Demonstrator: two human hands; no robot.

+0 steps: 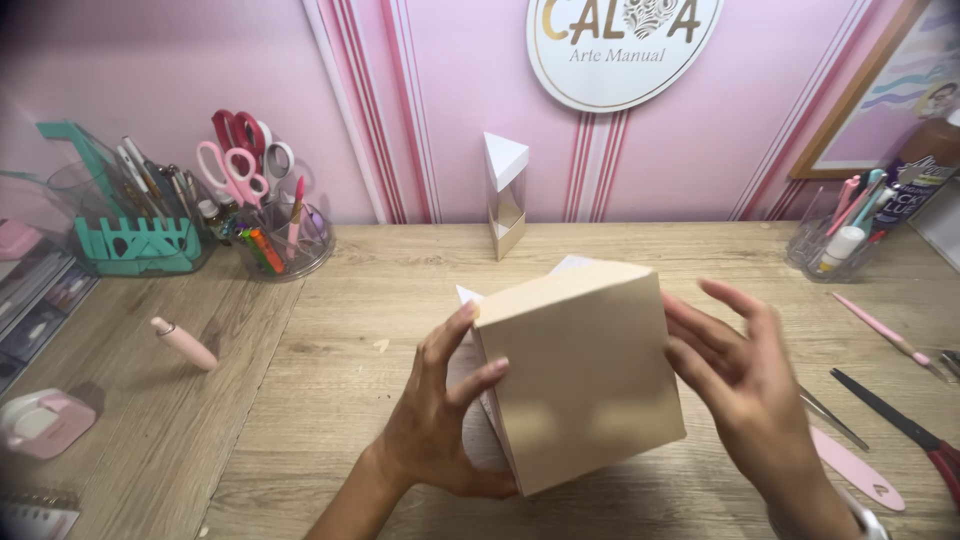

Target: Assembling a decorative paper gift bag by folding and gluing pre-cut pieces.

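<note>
Head camera, close, down over desk [330, 360]

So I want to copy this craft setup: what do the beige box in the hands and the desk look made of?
The beige box looks like matte card or paperboard: flat faces, crisp folded edges, no shine. The desk shows pale wood grain, possibly laminate.

Wooden desk [330, 330] against a pink striped wall [460, 90], round sign [620, 60] at 12 o'clock, small triangular white box [505, 195] upright below it. At 10 o'clock a clear cup of scissors and pens [270, 215] beside a teal organizer [135, 240]; pink tube [183, 343] and pink tape dispenser [40, 422] at 9. At 2 o'clock a clear pen holder [835, 245]; pink stylus [885, 333], tweezers [835, 418] and a red-handled blade [900, 425] at 3 to 4.
</note>
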